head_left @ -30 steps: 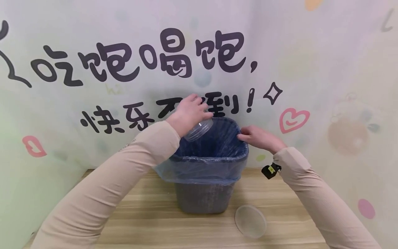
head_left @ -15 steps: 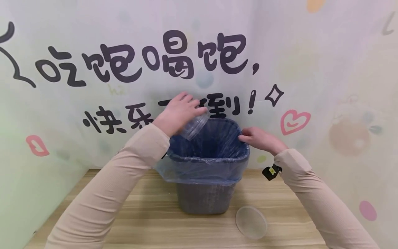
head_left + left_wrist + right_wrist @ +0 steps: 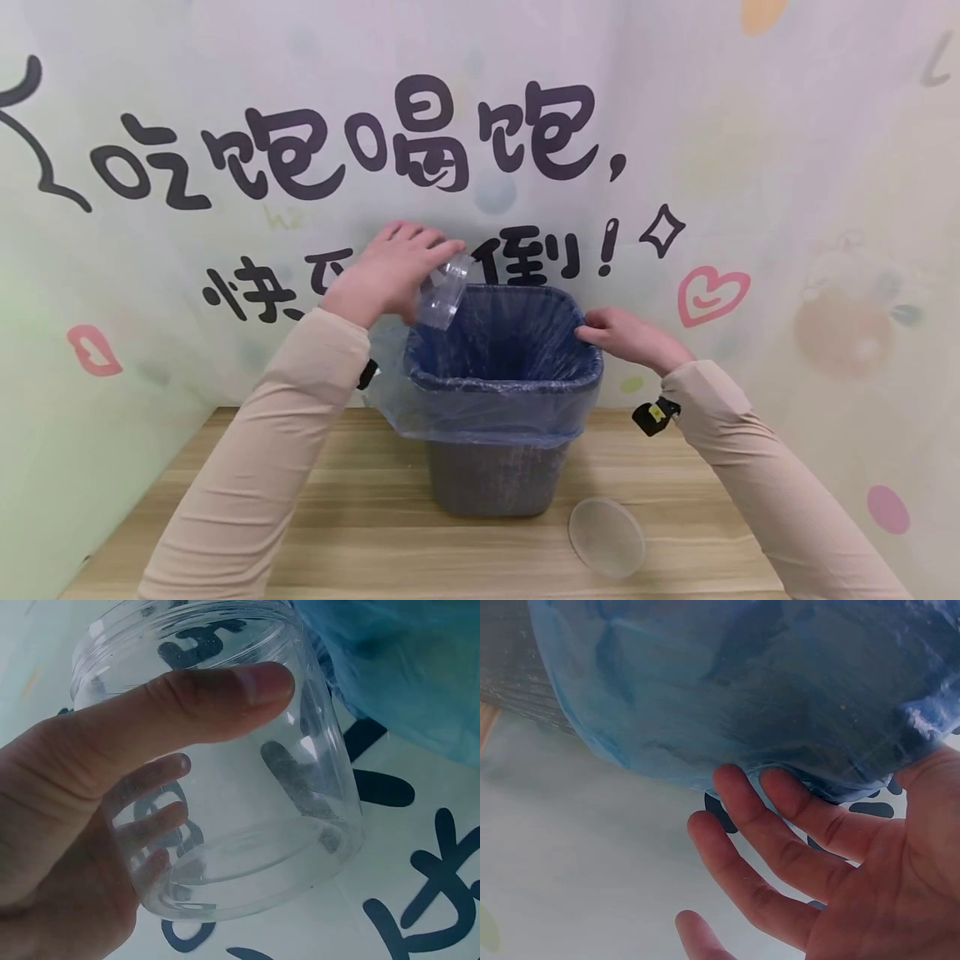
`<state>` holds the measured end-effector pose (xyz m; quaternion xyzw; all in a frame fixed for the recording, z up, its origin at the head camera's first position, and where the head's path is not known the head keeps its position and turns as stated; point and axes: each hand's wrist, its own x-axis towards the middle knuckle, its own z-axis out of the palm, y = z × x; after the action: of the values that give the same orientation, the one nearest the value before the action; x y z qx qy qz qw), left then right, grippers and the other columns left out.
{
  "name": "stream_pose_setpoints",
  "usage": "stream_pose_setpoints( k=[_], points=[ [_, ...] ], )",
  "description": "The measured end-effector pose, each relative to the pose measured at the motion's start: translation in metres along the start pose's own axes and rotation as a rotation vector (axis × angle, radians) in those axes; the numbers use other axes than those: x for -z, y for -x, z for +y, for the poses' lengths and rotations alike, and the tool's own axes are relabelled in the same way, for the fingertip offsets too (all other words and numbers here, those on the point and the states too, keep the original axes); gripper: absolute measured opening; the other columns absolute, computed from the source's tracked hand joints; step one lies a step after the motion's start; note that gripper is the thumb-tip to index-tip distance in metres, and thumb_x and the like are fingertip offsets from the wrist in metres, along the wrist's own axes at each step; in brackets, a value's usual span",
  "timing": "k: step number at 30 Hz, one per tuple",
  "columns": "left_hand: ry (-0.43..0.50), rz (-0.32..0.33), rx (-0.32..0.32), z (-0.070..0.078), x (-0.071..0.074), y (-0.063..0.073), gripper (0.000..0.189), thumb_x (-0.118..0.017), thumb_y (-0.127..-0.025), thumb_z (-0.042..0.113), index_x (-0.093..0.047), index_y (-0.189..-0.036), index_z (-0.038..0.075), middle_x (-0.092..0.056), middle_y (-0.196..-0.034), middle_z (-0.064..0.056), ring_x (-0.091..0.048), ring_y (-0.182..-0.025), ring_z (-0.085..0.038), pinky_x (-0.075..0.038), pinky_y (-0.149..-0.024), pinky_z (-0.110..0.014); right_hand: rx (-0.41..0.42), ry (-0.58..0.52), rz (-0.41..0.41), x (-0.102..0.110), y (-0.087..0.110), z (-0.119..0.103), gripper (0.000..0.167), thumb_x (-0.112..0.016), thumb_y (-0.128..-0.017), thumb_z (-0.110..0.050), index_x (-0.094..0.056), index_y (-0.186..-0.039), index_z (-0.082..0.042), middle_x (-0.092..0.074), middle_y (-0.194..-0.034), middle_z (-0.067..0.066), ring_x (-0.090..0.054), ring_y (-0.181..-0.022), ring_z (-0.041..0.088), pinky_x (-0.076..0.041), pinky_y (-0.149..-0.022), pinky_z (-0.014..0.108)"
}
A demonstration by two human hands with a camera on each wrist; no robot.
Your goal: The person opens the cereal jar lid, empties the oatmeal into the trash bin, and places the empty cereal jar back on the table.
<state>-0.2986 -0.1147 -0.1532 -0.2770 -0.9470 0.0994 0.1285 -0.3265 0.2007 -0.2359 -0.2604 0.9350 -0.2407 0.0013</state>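
My left hand (image 3: 393, 271) grips a clear plastic jar (image 3: 446, 292), tilted, at the upper left of the bin's opening. In the left wrist view, the thumb lies across the jar (image 3: 247, 780) and the other fingers show through its wall; the threaded neck is toward the top and no contents show inside. My right hand (image 3: 630, 337) holds the right rim of a grey trash bin (image 3: 491, 479), lined with a blue plastic bag (image 3: 495, 412). Its thumb is over the rim, while in the right wrist view the fingers lie loosely against the outside of the bag (image 3: 727, 697).
On the wooden table (image 3: 352, 533), a round whitish lid (image 3: 607, 537) lies flat to the right of the bin's base. Behind stands a pale wall (image 3: 720, 108) printed with dark characters and a pink heart. A black wrist camera (image 3: 654, 415) hangs under the right sleeve.
My left hand has carried the jar leftward, from over the bin's opening to its left side, and the jar's tilt has changed. My right hand stays at the rim.
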Motion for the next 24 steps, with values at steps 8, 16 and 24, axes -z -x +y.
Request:
stream_pose_setpoints(
  k=[8, 16, 24],
  points=[
    [0.073, 0.024, 0.025, -0.015, -0.002, 0.012, 0.108, -0.091, -0.059, 0.014, -0.032, -0.149, 0.011, -0.037, -0.147, -0.017, -0.029, -0.134, -0.039, -0.017, -0.112, -0.051, -0.014, -0.011, -0.001, -0.001, 0.001, 0.002, 0.022, -0.048, -0.098, -0.015, -0.050, -0.079, -0.005, -0.041, -0.068, 0.001, -0.040, -0.063, 0.017, -0.032, -0.059, 0.031],
    [0.238, 0.079, 0.012, -0.025, -0.011, 0.023, 0.107, -0.091, -0.059, 0.016, -0.031, -0.147, 0.006, -0.039, -0.145, -0.019, -0.030, -0.133, -0.041, -0.018, -0.110, -0.056, -0.012, -0.010, 0.011, -0.002, 0.001, 0.001, 0.022, -0.047, -0.098, -0.015, -0.048, -0.078, -0.005, -0.041, -0.069, 0.001, -0.039, -0.064, 0.017, -0.031, -0.059, 0.031],
    [0.335, 0.106, 0.041, -0.035, -0.019, 0.032, 0.106, -0.090, -0.061, 0.019, -0.031, -0.147, 0.005, -0.035, -0.148, -0.021, -0.028, -0.135, -0.043, -0.020, -0.108, -0.061, -0.006, -0.025, 0.015, -0.002, 0.001, -0.001, 0.022, -0.048, -0.098, -0.015, -0.047, -0.077, -0.006, -0.039, -0.068, 0.001, -0.038, -0.063, 0.017, -0.030, -0.059, 0.031]
  ],
)
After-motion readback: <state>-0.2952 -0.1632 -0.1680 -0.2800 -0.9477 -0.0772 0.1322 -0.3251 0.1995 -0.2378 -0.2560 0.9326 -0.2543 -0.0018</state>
